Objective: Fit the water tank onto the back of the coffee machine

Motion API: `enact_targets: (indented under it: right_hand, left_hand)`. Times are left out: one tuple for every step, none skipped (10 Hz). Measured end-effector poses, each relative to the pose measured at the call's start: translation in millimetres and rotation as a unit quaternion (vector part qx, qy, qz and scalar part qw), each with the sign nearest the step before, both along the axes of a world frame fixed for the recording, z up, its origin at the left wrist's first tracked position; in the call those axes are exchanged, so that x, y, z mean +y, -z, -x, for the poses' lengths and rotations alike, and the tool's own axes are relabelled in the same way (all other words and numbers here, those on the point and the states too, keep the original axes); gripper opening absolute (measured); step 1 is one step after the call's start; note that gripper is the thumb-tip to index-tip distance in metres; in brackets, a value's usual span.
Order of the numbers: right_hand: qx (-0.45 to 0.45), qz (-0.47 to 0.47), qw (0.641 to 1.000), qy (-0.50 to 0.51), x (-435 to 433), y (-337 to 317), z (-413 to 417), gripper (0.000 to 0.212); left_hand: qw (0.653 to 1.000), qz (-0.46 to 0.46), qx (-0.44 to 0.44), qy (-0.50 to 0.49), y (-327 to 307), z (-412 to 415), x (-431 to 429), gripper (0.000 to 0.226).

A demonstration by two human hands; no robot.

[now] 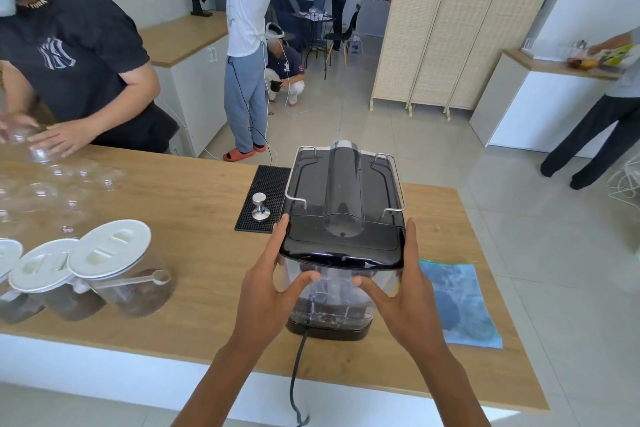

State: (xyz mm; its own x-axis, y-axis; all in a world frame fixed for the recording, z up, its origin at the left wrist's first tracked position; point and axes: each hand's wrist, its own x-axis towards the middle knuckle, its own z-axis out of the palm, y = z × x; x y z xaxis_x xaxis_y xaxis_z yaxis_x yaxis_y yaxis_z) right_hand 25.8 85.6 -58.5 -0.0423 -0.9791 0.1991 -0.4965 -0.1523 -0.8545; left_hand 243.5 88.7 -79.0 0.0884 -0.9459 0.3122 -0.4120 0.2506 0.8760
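A black coffee machine [343,191] stands on the wooden counter with its back toward me. The clear water tank [332,302], topped by a glossy black lid [341,246], sits upright against the machine's back. My left hand [273,281] grips the tank's left side, fingers reaching up along the lid edge and thumb pressed on the near wall. My right hand [405,291] holds the right side the same way. The tank's bottom rests on the machine's black base [329,331]. A black power cord [297,374] runs from the base toward me.
A black tamping mat [266,184] with a metal tamper [259,206] lies left of the machine. Three white-lidded jars [110,250] stand at the left front, a blue cloth [457,302] at the right. A person's hands [52,139] work with clear glasses at far left.
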Motion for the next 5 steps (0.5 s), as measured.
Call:
enact_targets:
  right_hand:
    - [0.009, -0.016, 1.000, 0.005, 2.0, 0.3, -0.2, 0.119]
    - [0.016, -0.029, 0.999, 0.012, 5.5, 8.8, 4.2, 0.115]
    - [0.039, -0.058, 0.997, 0.019, 8.2, 27.1, 12.8, 0.110]
    - [0.059, -0.075, 0.995, 0.025, 11.9, 42.3, 21.9, 0.109]
    - [0.099, -0.091, 0.991, 0.020, 15.4, 60.3, 28.1, 0.107]
  left_hand:
    - [1.000, -0.012, -0.003, -0.001, 2.0, 1.8, 3.0, 0.100]
    - [0.999, -0.028, -0.013, -0.020, 10.5, 2.6, 7.3, 0.099]
    - [0.996, -0.063, -0.046, -0.035, 32.1, -2.0, 7.8, 0.092]
    - [0.990, -0.115, -0.078, -0.002, 62.8, -14.1, 11.7, 0.090]
    - [0.975, -0.172, -0.137, 0.020, 89.4, -33.1, 14.7, 0.102]
